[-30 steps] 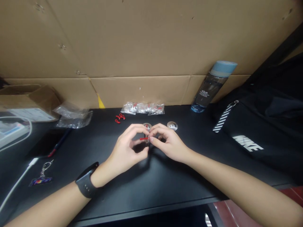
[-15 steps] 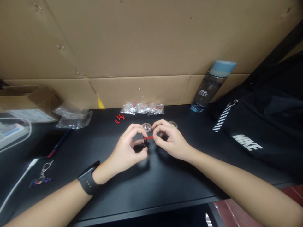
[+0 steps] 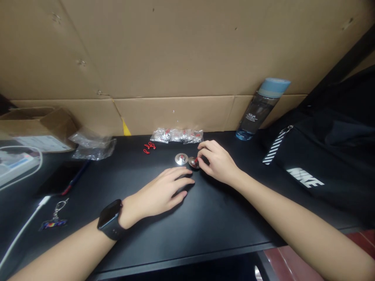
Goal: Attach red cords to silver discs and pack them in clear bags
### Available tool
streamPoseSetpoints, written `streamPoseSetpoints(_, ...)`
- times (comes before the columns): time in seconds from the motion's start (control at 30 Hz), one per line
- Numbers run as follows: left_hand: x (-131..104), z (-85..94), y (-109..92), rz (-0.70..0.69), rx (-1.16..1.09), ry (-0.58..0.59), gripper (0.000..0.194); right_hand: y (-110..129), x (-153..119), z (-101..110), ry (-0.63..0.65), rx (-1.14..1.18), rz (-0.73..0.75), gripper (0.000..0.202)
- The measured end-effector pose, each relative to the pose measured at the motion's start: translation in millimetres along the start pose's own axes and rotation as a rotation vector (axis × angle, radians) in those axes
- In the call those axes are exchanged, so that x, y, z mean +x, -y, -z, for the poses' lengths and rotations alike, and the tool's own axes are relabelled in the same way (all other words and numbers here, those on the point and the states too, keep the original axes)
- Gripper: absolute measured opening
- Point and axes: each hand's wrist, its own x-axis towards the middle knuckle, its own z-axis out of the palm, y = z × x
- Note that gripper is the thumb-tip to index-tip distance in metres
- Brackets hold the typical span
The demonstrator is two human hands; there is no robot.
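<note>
My right hand (image 3: 217,163) pinches the red cord of a small metal disc (image 3: 193,162), which hangs or rests tilted just above the black table. Beside it on the left, a second silver disc (image 3: 181,159) with a red cord at its centre lies flat. My left hand (image 3: 164,191) is held low over the table with its fingers spread and nothing in it, nearest to the two discs. Several loose red cord loops (image 3: 149,147) lie behind it. Clear packets (image 3: 177,135) with red bits inside stand in a row at the cardboard wall.
A blue-capped bottle (image 3: 263,109) leans on the cardboard at the back right, beside a black bag (image 3: 319,156). On the left are an open carton (image 3: 55,128), clear plastic bags (image 3: 95,148), a phone (image 3: 60,179), a white cable (image 3: 27,222) and a keychain (image 3: 54,224).
My left hand has let go of the disc and lowered with its fingers spread. My right hand has moved slightly right, carrying the disc by its cord to beside the flat one.
</note>
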Motion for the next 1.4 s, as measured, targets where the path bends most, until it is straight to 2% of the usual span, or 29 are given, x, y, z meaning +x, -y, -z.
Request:
streamPoseSetpoints(0.23, 3, 2.1, 4, 0.022, 0.014, -0.009, 0.035, -7, 2, -9, 0.026, -0.057, -0.036, 0.01)
streamPoseSetpoints(0.37, 14, 3.6, 12, 0.062, 0.116, -0.09, 0.027, -9, 4, -11, 0.028, -0.051, -0.052, 0.01)
streamPoseSetpoints(0.47, 20, 3.1, 21, 0.111, 0.217, -0.142, 0.039, -10, 5, -11, 0.018, -0.031, -0.064, 0.005)
streamPoseSetpoints(0.57, 19, 1.4, 30, 0.137, 0.273, -0.111, 0.049, -9, 4, -10, 0.009, -0.011, -0.073, 0.009)
streamPoseSetpoints(0.67, 17, 0.3, 34, 0.148, 0.263, -0.07, 0.047, -7, 2, -9, 0.02, 0.025, -0.069, 0.016)
streamPoseSetpoints(0.87, 17, 2.2, 33, 0.136, 0.239, -0.099, 0.04, -10, 0, -9, 0.087, 0.073, 0.001, 0.032)
streamPoseSetpoints(1.3, 20, 7.4, 25, 0.141, 0.369, -0.21, 0.017, -11, 3, -11, 0.158, 0.047, 0.002, 0.025)
streamPoseSetpoints(1.4, 21, 5.7, 25, 0.154, 0.385, -0.204, 0.021, -10, 5, -14, 0.163, -0.001, -0.019, 0.02)
